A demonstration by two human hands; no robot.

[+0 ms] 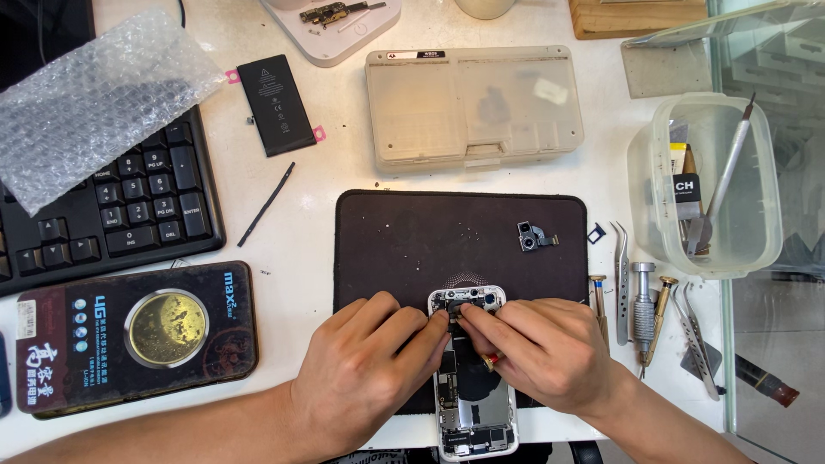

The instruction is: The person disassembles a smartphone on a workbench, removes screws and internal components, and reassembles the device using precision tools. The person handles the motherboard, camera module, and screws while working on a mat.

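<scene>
An opened phone chassis (472,411) lies face up on a dark work mat (404,232), its white frame and inner parts showing. My left hand (361,365) rests on the phone's left side, fingertips pinched at its upper part. My right hand (541,348) meets it from the right, fingers closed around a small tool with a red end (491,362), its tip at the phone's top near the camera bay. A loose camera module (533,236) lies on the mat to the upper right.
A phone battery (276,104), a thin black strip (265,204), a keyboard (129,202) under bubble wrap (94,94), a flat dark box (129,335), a beige parts case (473,107), a plastic tub of tools (713,185), tweezers and screwdrivers (640,305).
</scene>
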